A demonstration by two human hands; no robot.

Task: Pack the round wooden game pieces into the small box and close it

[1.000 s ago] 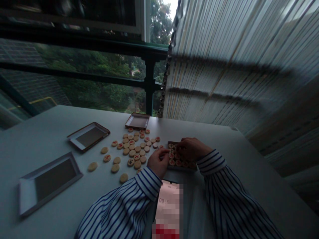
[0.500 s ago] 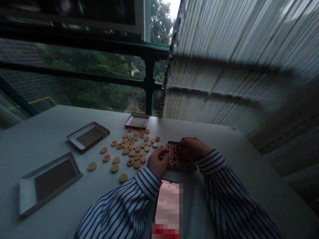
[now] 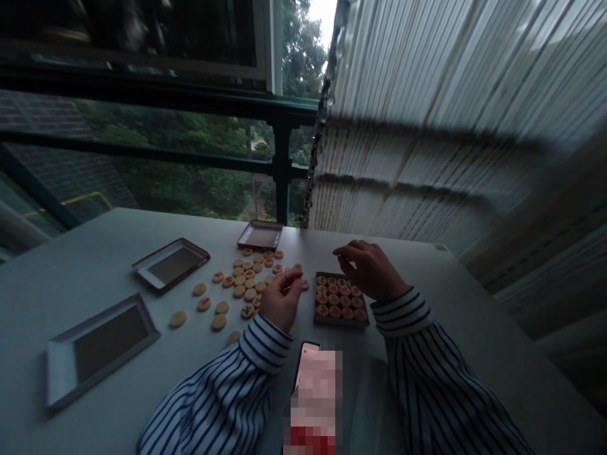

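Round wooden Chinese chess pieces point(image 3: 250, 294), some marked in red or black and others plain on top, lie loosely on the table left of centre. A square box point(image 3: 341, 321) holds rows of these pieces with their marked faces up. My left hand point(image 3: 279, 302) hovers over the right side of the loose pieces, thumb and forefinger slightly apart with no piece visible between them. Above the far right corner of the box, my right hand point(image 3: 372, 268) is lifted, its fingers loosely bent and nothing visible in them. Part of the pile is hidden behind my left hand.
Three shallow trays or lids stand on the white table point(image 3: 427, 354): a grey one point(image 3: 102, 351), a brown-rimmed one point(image 3: 171, 264) and a smaller one point(image 3: 260, 235) at the back. A phone point(image 3: 310, 385) lies in front. Beyond are a railing point(image 3: 282, 145) and a string curtain point(image 3: 403, 126).
Both hands have come away from the box: my left hand moved left to the loose pieces, my right hand rose and back from it. The rows in the box are now uncovered.
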